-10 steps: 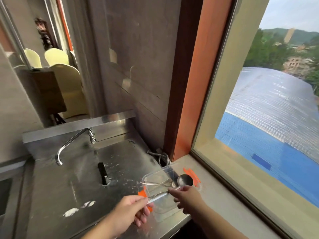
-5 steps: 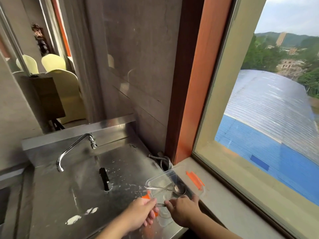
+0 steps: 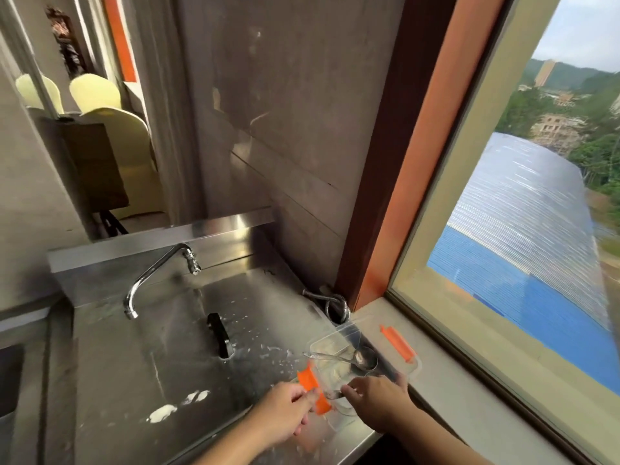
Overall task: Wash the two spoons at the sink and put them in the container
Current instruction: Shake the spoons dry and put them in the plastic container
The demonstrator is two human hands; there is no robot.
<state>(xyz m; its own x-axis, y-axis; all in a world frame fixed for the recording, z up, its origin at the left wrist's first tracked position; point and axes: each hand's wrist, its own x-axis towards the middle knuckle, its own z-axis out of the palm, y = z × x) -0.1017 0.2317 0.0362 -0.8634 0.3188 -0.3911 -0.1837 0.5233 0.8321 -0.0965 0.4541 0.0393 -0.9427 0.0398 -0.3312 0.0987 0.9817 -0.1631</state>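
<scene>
Head view shows a clear plastic container with orange clips sitting at the right end of the shiny steel bench, close to the window ledge. It is likely put there so the clean spoons can drop in right after washing, away from the splashes.

One shiny metal spoon already lies inside, just past the fingers of the right hand. Its round bowl rests low by the far wall and its thin handle sticks up over the near-left rim, so it leans on the edge.

The right hand reaches into the near side of the container. Its fingers are pinched together on the thin handle of the second metal spoon, which only shows as a small dark sliver between the two hands. Most of that spoon is hidden, so I cannot tell which way its bowl points. I think the hand is lowering it in beside the first spoon.

The left hand sits just left of the right hand, at the near orange clip. Its fingers are curled close and their tips meet the clip, probably to stop the light container from sliding. I cannot tell if it also touches the spoon handle.

The curved silver tap is well away, up and to the left of both hands, with no water seen running.
</scene>
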